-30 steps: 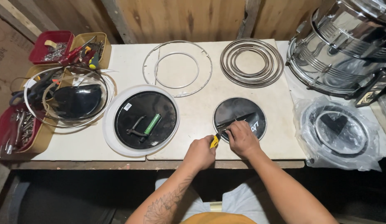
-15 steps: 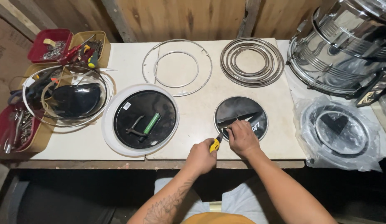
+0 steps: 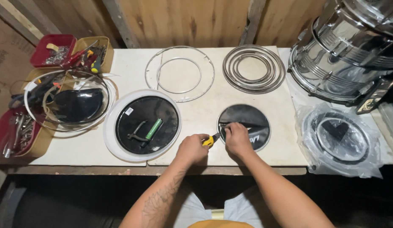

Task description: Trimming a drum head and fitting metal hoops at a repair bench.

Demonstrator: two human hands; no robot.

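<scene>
A small black round disc [image 3: 247, 122] lies on the white table [image 3: 205, 101] in front of me. My right hand [image 3: 236, 139] presses on its near left edge, fingers on the black film. My left hand [image 3: 192, 148] grips a yellow-handled cutter [image 3: 211, 140] whose tip meets the disc's left rim beside my right fingers. To the left lies a larger black drumhead with a white rim [image 3: 142, 126], and on it rest a green-handled tool [image 3: 153, 128] and a dark metal key.
Thin metal hoops [image 3: 179, 74] and a stack of steel rings [image 3: 253, 68] lie at the back. A chrome drum shell [image 3: 348, 50] stands at the right above a plastic-wrapped drumhead [image 3: 338, 139]. Trays of tools and screws [image 3: 69, 52] and a hoop pile [image 3: 67, 101] fill the left.
Both hands stay at the small disc's left edge; the left hand with the cutter has shifted slightly along the rim. Nothing else moved.
</scene>
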